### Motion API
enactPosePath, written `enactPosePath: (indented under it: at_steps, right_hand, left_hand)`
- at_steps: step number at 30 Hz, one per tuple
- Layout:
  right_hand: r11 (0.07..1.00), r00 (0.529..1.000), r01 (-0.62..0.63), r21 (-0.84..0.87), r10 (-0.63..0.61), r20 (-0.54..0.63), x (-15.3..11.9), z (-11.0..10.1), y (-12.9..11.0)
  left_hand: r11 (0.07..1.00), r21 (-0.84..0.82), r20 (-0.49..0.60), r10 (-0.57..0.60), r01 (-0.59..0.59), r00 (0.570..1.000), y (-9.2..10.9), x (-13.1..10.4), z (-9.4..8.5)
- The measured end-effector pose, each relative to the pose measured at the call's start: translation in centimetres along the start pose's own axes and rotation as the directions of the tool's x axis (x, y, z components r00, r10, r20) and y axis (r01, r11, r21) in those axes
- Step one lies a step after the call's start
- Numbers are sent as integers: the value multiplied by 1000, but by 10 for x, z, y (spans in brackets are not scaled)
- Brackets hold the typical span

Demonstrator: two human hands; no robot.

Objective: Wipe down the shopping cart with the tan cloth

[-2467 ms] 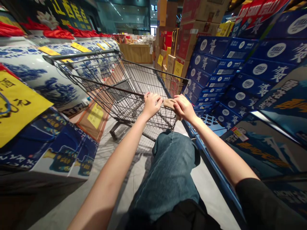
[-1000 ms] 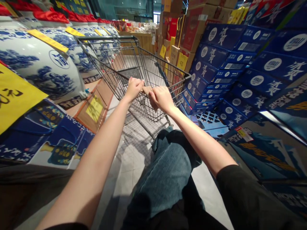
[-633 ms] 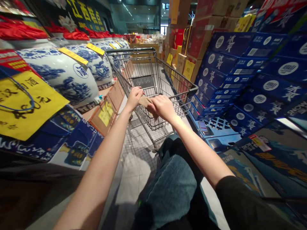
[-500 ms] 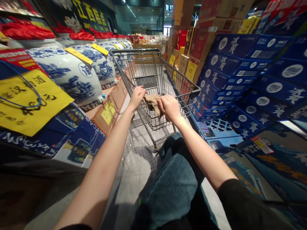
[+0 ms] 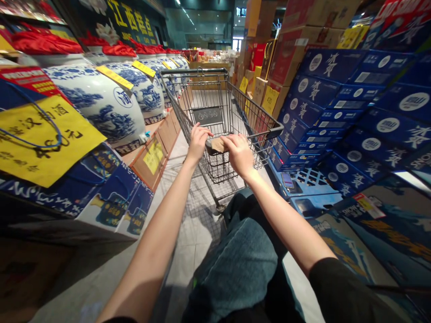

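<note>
Right hand's (image 5: 241, 154) fingers pinch a brown cloth (image 5: 218, 144) over the shopping cart (image 5: 215, 116); left hand's (image 5: 198, 144) curl at its near corner, grip unclear. Right of the cart, a tag (image 5: 270, 99) reads "430"; tiled floor (image 5: 186, 224) below.

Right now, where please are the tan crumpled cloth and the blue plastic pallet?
Tan crumpled cloth (image 5: 218, 144): head view, its visible middle.
Blue plastic pallet (image 5: 319, 198): head view, solid upper surface.

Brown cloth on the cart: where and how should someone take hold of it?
I'd pinch the brown cloth from above, by its right edge, where the right hand already touches it. It looks thin and limp, spread over the cart's near edge.
</note>
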State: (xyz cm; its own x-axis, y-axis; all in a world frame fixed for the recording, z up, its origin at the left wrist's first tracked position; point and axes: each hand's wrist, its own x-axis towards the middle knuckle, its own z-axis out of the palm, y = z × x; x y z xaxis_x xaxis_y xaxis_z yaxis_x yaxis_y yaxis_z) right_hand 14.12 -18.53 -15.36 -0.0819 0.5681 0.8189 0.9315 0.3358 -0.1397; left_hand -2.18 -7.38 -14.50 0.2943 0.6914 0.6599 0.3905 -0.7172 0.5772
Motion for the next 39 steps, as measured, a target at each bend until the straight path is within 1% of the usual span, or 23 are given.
enactPosePath:
  at_steps: [3,4,5,7,9,10,12,15,17,18,20,22,25,28,35,39]
  right_hand:
    - [995,996,92,37,-93,16,-1,7,-6]
    - [993,994,105,63,-106,25,0,8,-3]
    - [992,995,90,86,-93,27,0,8,2]
    - [994,1000,-10,112,10,0,0,6,17]
    - [987,991,-116,113,123,-52,-2,4,28]
    - [984,987,-139,109,147,-71,-3,4,31]
    - [988,990,-115,104,123,-75,-6,5,28]
    - [991,999,0,135,5,-36,-7,6,20]
    - [989,999,35,142,-31,-32,-6,4,23]
    - [992,999,20,128,-14,-44,-6,3,27]
    - [996,995,-58,71,63,-75,-4,-1,38]
    - [991,986,-132,14,132,-98,-2,-5,46]
    - [989,987,-138,-48,133,-90,1,-6,49]
    - [992,991,-106,-68,100,-84,3,-5,44]
    - [996,995,-91,13,92,-42,4,1,27]
    - [999,998,-43,26,45,-54,5,6,14]
  left_hand:
    - [1000,16,-60,4,-3,998,10,-10,6]
    - [1000,20,-78,15,-13,997,13,-14,7]
    - [999,26,-89,30,-28,996,15,-18,7]
    - [997,38,-92,64,-61,994,17,-24,6]
    - [996,40,-90,79,-76,993,18,-26,4]
    - [997,38,-91,75,-72,993,19,-25,3]
    - [997,50,-100,58,-54,993,24,-25,2]
    - [986,156,-108,79,-61,991,40,-29,2]
    - [964,245,-84,125,-102,989,53,-34,4]
    - [953,276,-56,144,-124,988,59,-37,6]
    - [939,305,1,165,-158,986,68,-41,10]
    - [933,318,29,168,-168,985,71,-42,14]
    - [928,337,36,156,-159,987,69,-39,14]
    - [929,339,38,144,-148,989,63,-36,10]
    - [929,329,22,171,-168,985,46,-40,-12]
    - [934,321,16,162,-158,987,35,-43,-28]
